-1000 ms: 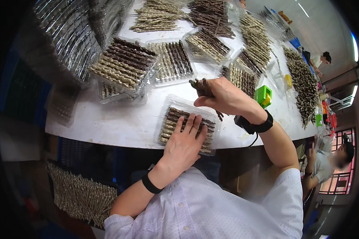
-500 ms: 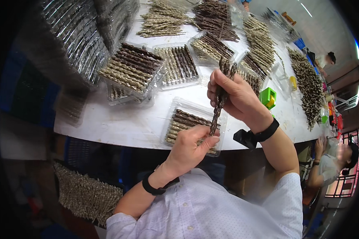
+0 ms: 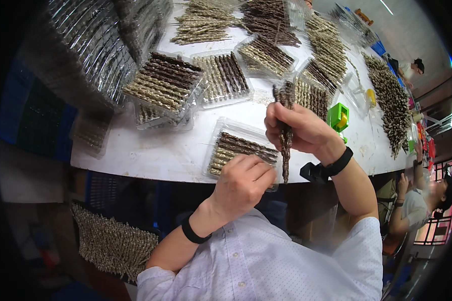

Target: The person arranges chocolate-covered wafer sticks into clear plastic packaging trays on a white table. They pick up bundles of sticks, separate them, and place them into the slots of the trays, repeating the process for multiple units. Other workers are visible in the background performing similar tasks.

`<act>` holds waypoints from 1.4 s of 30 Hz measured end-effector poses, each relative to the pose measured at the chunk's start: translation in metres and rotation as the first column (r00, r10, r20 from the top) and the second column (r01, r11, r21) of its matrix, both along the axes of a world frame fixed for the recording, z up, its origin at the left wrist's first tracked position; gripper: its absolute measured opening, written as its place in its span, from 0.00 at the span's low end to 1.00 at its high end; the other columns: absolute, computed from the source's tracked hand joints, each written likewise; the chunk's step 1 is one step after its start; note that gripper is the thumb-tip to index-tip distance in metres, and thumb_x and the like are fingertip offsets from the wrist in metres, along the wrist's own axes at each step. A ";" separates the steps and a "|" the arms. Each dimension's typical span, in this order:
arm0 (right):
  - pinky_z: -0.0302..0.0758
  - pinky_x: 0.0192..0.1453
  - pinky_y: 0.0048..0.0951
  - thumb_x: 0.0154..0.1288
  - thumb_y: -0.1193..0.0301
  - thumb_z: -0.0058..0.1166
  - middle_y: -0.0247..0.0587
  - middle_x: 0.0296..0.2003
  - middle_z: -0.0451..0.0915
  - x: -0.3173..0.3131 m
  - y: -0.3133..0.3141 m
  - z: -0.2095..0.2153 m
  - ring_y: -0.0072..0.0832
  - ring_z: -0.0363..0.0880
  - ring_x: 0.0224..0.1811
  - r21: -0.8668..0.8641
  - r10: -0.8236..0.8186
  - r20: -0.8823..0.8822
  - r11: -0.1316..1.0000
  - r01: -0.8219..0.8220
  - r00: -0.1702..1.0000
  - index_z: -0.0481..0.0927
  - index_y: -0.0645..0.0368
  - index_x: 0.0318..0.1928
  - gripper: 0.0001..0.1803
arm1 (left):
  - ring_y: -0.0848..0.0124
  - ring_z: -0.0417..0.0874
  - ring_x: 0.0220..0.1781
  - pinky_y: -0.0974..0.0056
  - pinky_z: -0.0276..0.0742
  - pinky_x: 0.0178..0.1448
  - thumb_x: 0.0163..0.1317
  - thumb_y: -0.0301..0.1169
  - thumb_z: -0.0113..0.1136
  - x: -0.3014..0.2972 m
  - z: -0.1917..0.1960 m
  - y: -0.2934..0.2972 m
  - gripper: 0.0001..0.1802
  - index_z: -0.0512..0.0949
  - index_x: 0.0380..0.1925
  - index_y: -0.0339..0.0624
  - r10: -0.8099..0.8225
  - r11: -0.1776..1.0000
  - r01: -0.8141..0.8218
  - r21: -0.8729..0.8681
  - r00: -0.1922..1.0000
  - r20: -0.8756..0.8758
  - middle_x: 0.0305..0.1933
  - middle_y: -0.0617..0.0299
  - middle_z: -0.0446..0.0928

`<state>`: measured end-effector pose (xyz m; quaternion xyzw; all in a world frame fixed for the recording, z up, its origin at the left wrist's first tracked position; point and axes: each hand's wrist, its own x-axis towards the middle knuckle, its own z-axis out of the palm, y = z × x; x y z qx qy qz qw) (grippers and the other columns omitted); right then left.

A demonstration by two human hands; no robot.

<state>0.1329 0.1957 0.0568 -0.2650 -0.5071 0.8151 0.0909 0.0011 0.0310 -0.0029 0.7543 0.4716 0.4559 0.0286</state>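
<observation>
My right hand (image 3: 301, 128) grips a small bundle of dark brown twisted sticks (image 3: 285, 133), held upright over the table's near edge. One stick hangs lower than the others. Just left of it, my left hand (image 3: 245, 180) is closed over the near part of a clear plastic tray (image 3: 213, 145). Its fingertips are turned away, so whatever they hold is hidden. In that tray, dark brown sticks (image 3: 243, 144) lie at the far side and pale gold sticks (image 3: 221, 159) nearer to me, partly covered by the hand.
Filled trays (image 3: 163, 83) are stacked at left; more filled trays (image 3: 221, 78) stand behind. Loose gold sticks (image 3: 203, 22) and brown sticks (image 3: 266, 20) lie in heaps at the back. A green tape dispenser (image 3: 338, 116) is at right. Empty trays (image 3: 90, 45) tower at far left. Another person (image 3: 417, 205) is at right.
My left hand has left the lower end of the stick in the bundle and sits closed over the tray. My right hand has shifted slightly right and down, the bundle now more upright.
</observation>
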 end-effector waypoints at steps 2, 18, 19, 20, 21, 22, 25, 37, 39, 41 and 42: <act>0.73 0.32 0.25 0.75 0.58 0.55 0.28 0.26 0.73 0.009 0.008 0.003 0.18 0.73 0.27 0.201 0.010 0.041 0.979 -0.018 0.999 0.76 0.56 0.35 0.15 | 0.61 0.82 0.41 0.59 0.78 0.47 0.52 0.26 0.68 0.001 -0.002 -0.007 0.14 0.83 0.41 0.37 -0.005 0.998 0.000 -0.066 0.997 -0.075 0.36 0.60 0.82; 0.76 0.38 0.40 0.61 0.71 0.65 0.52 0.29 0.81 -0.009 0.012 0.005 0.48 0.82 0.34 0.912 -0.033 0.393 0.143 -0.385 0.919 0.79 0.66 0.37 0.11 | 0.48 0.59 0.77 0.43 0.52 0.79 0.46 0.53 0.75 -0.006 -0.022 -0.003 0.47 0.73 0.63 0.38 -0.038 0.888 -0.151 -0.434 0.917 -0.396 0.72 0.42 0.64; 0.76 0.38 0.43 0.62 0.70 0.65 0.54 0.29 0.81 -0.011 0.014 0.006 0.51 0.82 0.35 0.920 -0.030 0.375 0.135 -0.368 0.927 0.78 0.67 0.35 0.12 | 0.48 0.59 0.77 0.43 0.52 0.79 0.45 0.52 0.76 -0.006 -0.022 -0.003 0.47 0.72 0.63 0.39 -0.036 0.888 -0.157 -0.433 0.913 -0.406 0.72 0.42 0.64; 0.76 0.39 0.46 0.62 0.69 0.64 0.56 0.28 0.80 -0.013 0.015 0.007 0.54 0.81 0.35 0.928 -0.026 0.357 0.127 -0.351 0.934 0.78 0.68 0.34 0.13 | 0.48 0.59 0.77 0.43 0.52 0.79 0.45 0.51 0.76 -0.005 -0.023 -0.003 0.47 0.72 0.63 0.39 -0.035 0.887 -0.158 -0.435 0.914 -0.403 0.72 0.42 0.64; 0.75 0.40 0.48 0.63 0.66 0.64 0.57 0.28 0.79 -0.014 0.017 0.006 0.56 0.80 0.36 0.915 -0.036 0.400 0.064 -0.398 0.916 0.77 0.68 0.33 0.15 | 0.48 0.59 0.77 0.43 0.53 0.79 0.44 0.50 0.77 -0.005 -0.023 -0.003 0.47 0.72 0.63 0.39 -0.036 0.887 -0.157 -0.435 0.914 -0.403 0.72 0.42 0.64; 0.75 0.40 0.48 0.63 0.65 0.63 0.57 0.28 0.79 -0.015 0.018 0.003 0.56 0.80 0.36 0.894 -0.028 0.448 0.044 -0.446 0.894 0.77 0.68 0.33 0.15 | 0.48 0.59 0.77 0.43 0.53 0.79 0.44 0.49 0.77 -0.005 -0.024 -0.003 0.47 0.72 0.63 0.39 -0.035 0.887 -0.157 -0.434 0.914 -0.403 0.72 0.42 0.64; 0.75 0.41 0.49 0.62 0.63 0.63 0.58 0.28 0.80 -0.018 0.019 -0.016 0.56 0.80 0.36 0.847 -0.011 0.531 0.005 -0.531 0.847 0.78 0.67 0.33 0.17 | 0.48 0.59 0.77 0.43 0.53 0.79 0.45 0.48 0.77 -0.005 -0.024 -0.003 0.46 0.72 0.63 0.39 -0.034 0.880 -0.166 -0.446 0.913 -0.406 0.72 0.41 0.64; 0.77 0.41 0.49 0.62 0.63 0.62 0.58 0.28 0.80 -0.035 0.008 -0.033 0.56 0.81 0.36 0.802 -0.004 0.597 -0.020 -0.597 0.802 0.78 0.67 0.34 0.16 | 0.48 0.59 0.78 0.44 0.54 0.78 0.46 0.48 0.76 -0.005 -0.023 -0.003 0.45 0.72 0.63 0.37 -0.027 0.893 -0.169 -0.417 0.905 -0.426 0.72 0.39 0.63; 0.76 0.41 0.49 0.62 0.63 0.62 0.58 0.27 0.80 -0.035 0.007 -0.034 0.56 0.81 0.35 0.823 0.003 0.568 -0.020 -0.568 0.823 0.77 0.67 0.33 0.16 | 0.49 0.59 0.77 0.44 0.54 0.78 0.46 0.47 0.76 -0.005 -0.024 -0.003 0.45 0.72 0.63 0.37 -0.024 0.892 -0.172 -0.418 0.905 -0.425 0.72 0.40 0.63; 0.76 0.40 0.49 0.63 0.64 0.62 0.58 0.27 0.79 -0.035 0.004 -0.031 0.56 0.81 0.35 0.820 -0.013 0.572 -0.006 -0.573 0.820 0.77 0.67 0.33 0.16 | 0.49 0.59 0.77 0.44 0.54 0.78 0.47 0.47 0.76 -0.005 -0.025 -0.003 0.44 0.72 0.62 0.37 -0.023 0.894 -0.173 -0.413 0.904 -0.427 0.72 0.40 0.63; 0.76 0.40 0.49 0.63 0.64 0.62 0.58 0.26 0.79 -0.035 0.003 -0.030 0.56 0.81 0.35 0.819 -0.019 0.574 0.000 -0.574 0.819 0.77 0.67 0.32 0.16 | 0.49 0.59 0.77 0.44 0.54 0.78 0.47 0.47 0.75 -0.005 -0.024 -0.003 0.44 0.72 0.62 0.37 -0.021 0.895 -0.175 -0.410 0.902 -0.431 0.72 0.40 0.63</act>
